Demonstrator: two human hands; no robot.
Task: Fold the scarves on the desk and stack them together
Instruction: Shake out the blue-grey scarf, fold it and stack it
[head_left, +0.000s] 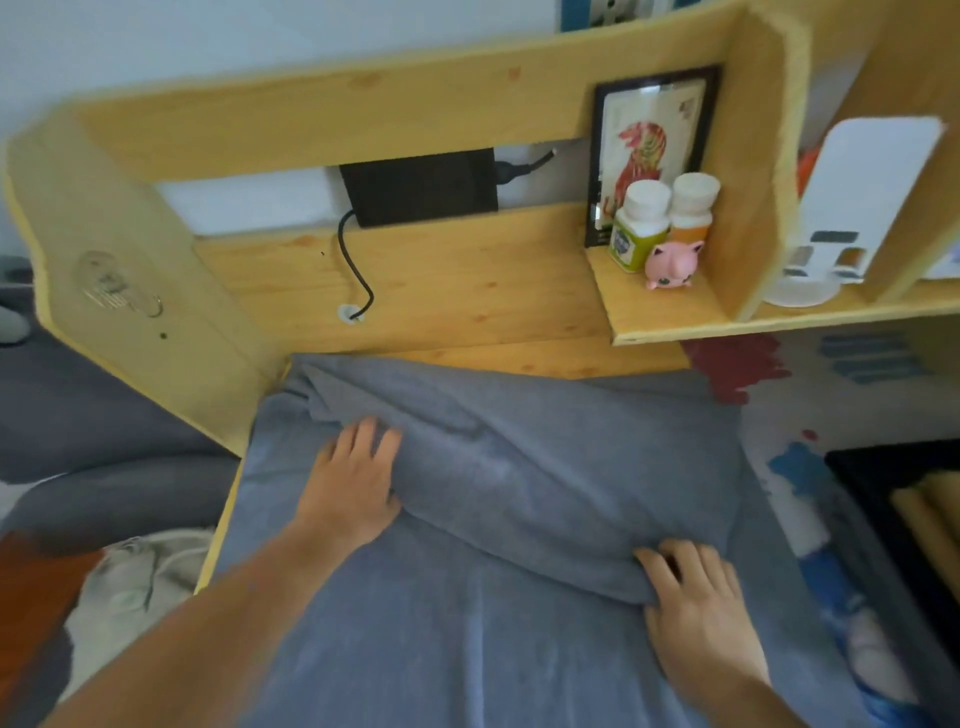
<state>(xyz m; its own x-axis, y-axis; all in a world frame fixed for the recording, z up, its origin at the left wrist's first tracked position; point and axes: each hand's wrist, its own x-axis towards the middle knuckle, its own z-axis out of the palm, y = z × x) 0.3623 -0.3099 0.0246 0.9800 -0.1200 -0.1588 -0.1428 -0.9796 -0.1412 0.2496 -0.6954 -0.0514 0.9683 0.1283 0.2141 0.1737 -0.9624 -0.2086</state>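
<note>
Pressing palms-down, both hands (349, 486) flatten grey scarf (519, 467).

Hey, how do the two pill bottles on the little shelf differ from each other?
The left bottle has a green and yellow label with a blue patch; the right bottle shows an orange body. The left bottle stands nearer the shelf's front edge, while the right bottle sits farther back, by the framed picture. The pink pig figure hides the right bottle's base, not the left's. Both stand upright with white caps.
</note>
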